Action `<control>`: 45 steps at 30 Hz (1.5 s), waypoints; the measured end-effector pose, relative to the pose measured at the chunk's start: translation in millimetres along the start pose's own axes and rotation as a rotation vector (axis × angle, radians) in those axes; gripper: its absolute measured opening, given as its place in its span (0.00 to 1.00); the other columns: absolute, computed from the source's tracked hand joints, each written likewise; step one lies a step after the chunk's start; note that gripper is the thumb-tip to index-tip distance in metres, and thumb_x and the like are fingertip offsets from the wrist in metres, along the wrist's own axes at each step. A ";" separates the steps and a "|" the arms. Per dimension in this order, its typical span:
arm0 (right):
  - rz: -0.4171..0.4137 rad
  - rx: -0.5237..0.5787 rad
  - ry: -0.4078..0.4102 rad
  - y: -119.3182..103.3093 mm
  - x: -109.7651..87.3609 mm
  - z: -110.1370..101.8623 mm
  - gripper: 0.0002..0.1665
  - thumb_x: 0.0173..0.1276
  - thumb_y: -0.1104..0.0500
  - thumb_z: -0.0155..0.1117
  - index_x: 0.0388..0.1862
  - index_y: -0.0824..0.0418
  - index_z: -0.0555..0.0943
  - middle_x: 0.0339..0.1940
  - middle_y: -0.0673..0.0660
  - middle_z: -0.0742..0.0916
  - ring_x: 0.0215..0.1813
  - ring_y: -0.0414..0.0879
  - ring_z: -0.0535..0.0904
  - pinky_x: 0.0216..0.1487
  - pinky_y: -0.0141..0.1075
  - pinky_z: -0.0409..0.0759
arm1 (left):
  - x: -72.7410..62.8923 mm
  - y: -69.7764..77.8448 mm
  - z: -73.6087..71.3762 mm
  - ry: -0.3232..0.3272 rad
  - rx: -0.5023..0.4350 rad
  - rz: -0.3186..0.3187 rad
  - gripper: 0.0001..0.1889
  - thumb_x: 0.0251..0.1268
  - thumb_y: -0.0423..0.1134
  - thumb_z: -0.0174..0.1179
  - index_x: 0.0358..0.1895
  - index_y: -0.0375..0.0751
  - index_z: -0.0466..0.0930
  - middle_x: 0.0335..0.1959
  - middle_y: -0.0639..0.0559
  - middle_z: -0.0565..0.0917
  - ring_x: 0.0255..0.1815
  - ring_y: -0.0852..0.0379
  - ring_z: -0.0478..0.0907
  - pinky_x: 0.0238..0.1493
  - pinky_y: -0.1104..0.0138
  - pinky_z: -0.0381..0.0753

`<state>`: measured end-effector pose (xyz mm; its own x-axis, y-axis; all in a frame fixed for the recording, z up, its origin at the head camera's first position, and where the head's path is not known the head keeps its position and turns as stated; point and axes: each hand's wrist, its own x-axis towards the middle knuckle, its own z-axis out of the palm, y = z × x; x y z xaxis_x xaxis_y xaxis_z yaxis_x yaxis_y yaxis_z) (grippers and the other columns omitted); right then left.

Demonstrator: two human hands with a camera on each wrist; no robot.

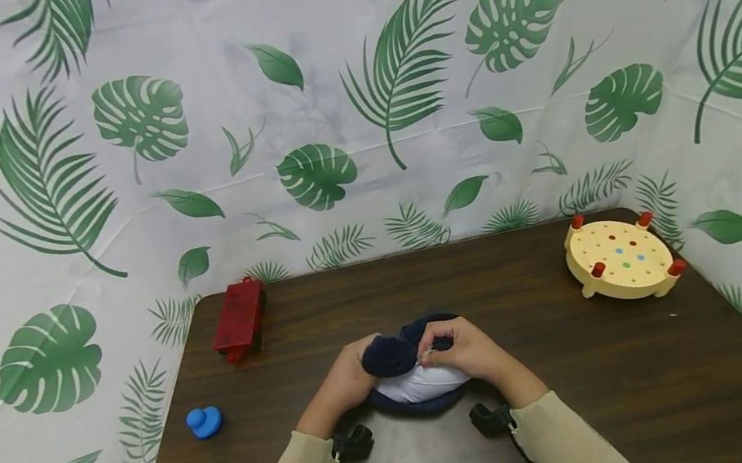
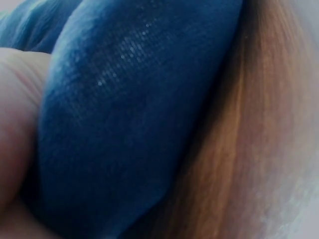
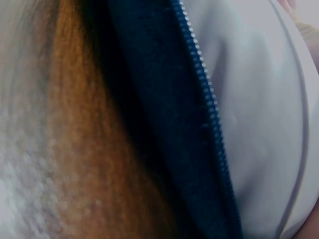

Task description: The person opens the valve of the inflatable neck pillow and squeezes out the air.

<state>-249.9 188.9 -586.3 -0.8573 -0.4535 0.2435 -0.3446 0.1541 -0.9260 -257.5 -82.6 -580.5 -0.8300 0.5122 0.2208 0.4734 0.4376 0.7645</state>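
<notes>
A navy fabric cushion cover (image 1: 425,404) with a white inner cushion (image 1: 420,382) showing through its opening lies at the front middle of the table. In the right wrist view, a zipper (image 3: 207,89) runs along the navy edge beside the white cushion. My left hand (image 1: 350,376) grips the left side of the cover, and a bulging navy fold (image 2: 129,109) fills the left wrist view. On the opposite side, my right hand (image 1: 470,350) pinches the opening's edge between thumb and index finger. Whether the zipper pull is in that pinch cannot be made out.
At the back left of the dark wooden table (image 1: 538,417) lies a red box-like object (image 1: 240,316). A blue knob-shaped piece (image 1: 204,422) sits near the left edge. A round yellow pegged toy (image 1: 620,258) with red tips stands back right. Leaf-patterned cloth (image 1: 319,108) hangs behind.
</notes>
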 end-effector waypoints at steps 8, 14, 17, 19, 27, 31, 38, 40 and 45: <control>0.022 -0.019 0.005 -3.1 0.4 1.1 0.07 0.66 0.67 0.79 0.34 0.55 0.91 0.35 0.49 0.92 0.42 0.44 0.86 0.50 0.35 0.83 | 0.0 1.1 -0.6 -0.005 -0.009 0.010 0.03 0.78 0.40 0.67 0.42 0.48 0.87 0.40 0.56 0.91 0.43 0.65 0.81 0.53 0.67 0.83; 0.037 -0.033 0.005 -3.2 0.8 1.2 0.07 0.66 0.66 0.79 0.34 0.54 0.91 0.34 0.47 0.92 0.42 0.43 0.86 0.49 0.34 0.83 | -0.4 1.0 -0.4 0.002 -0.011 0.020 0.04 0.78 0.40 0.67 0.43 0.45 0.88 0.41 0.55 0.91 0.44 0.65 0.82 0.54 0.66 0.83; 0.018 -0.025 -0.001 -2.2 0.8 0.7 0.07 0.66 0.67 0.79 0.33 0.55 0.92 0.34 0.50 0.92 0.42 0.43 0.86 0.48 0.34 0.83 | -0.4 0.6 -1.2 -0.006 -0.012 0.003 0.03 0.76 0.39 0.68 0.42 0.45 0.87 0.39 0.56 0.89 0.42 0.65 0.80 0.52 0.67 0.82; 0.003 -0.020 -0.005 -0.9 0.8 0.2 0.07 0.66 0.67 0.79 0.33 0.56 0.92 0.34 0.51 0.92 0.41 0.42 0.86 0.47 0.33 0.83 | -0.2 1.3 -2.0 -0.017 -0.007 -0.011 0.02 0.75 0.38 0.69 0.40 0.47 0.86 0.36 0.58 0.87 0.41 0.64 0.79 0.50 0.68 0.80; 0.023 0.003 -0.031 -0.4 -0.8 0.8 0.06 0.66 0.68 0.79 0.33 0.58 0.92 0.35 0.53 0.92 0.41 0.43 0.87 0.45 0.33 0.84 | -0.9 0.6 -1.6 -0.038 -0.005 0.000 0.04 0.75 0.44 0.70 0.40 0.53 0.85 0.38 0.60 0.88 0.42 0.66 0.80 0.51 0.68 0.81; 0.032 0.000 -0.031 0.9 -0.9 1.3 0.03 0.67 0.66 0.79 0.34 0.60 0.91 0.36 0.56 0.93 0.41 0.42 0.87 0.46 0.33 0.84 | -1.7 -1.6 -0.8 -0.033 -0.017 0.018 0.03 0.77 0.44 0.69 0.44 0.52 0.87 0.42 0.58 0.91 0.45 0.66 0.82 0.54 0.66 0.83; 0.059 -0.026 -0.027 0.7 -1.8 0.3 0.05 0.66 0.66 0.79 0.34 0.56 0.91 0.36 0.51 0.93 0.42 0.42 0.86 0.48 0.33 0.83 | -1.1 -2.0 -1.0 -0.053 -0.014 0.008 0.05 0.77 0.44 0.68 0.50 0.52 0.88 0.47 0.57 0.92 0.49 0.64 0.83 0.58 0.65 0.83; 0.070 -0.027 -0.033 0.2 -2.2 0.0 0.06 0.67 0.65 0.79 0.34 0.54 0.91 0.36 0.50 0.93 0.43 0.42 0.86 0.48 0.33 0.83 | -0.9 -2.3 -1.3 -0.059 -0.014 0.008 0.05 0.77 0.44 0.68 0.49 0.50 0.87 0.46 0.57 0.91 0.48 0.63 0.83 0.57 0.64 0.83; 0.017 0.001 -0.046 3.2 -2.8 -1.4 0.04 0.68 0.66 0.78 0.36 0.57 0.90 0.38 0.54 0.92 0.44 0.44 0.86 0.52 0.34 0.83 | -1.3 -4.1 -0.9 -0.036 -0.022 -0.004 0.10 0.76 0.44 0.69 0.54 0.49 0.86 0.51 0.54 0.91 0.53 0.61 0.84 0.61 0.62 0.83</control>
<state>-249.2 191.8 -589.6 -0.8449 -0.4903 0.2140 -0.3292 0.1613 -0.9304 -258.6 -85.6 -583.4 -0.8205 0.5371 0.1958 0.4630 0.4235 0.7786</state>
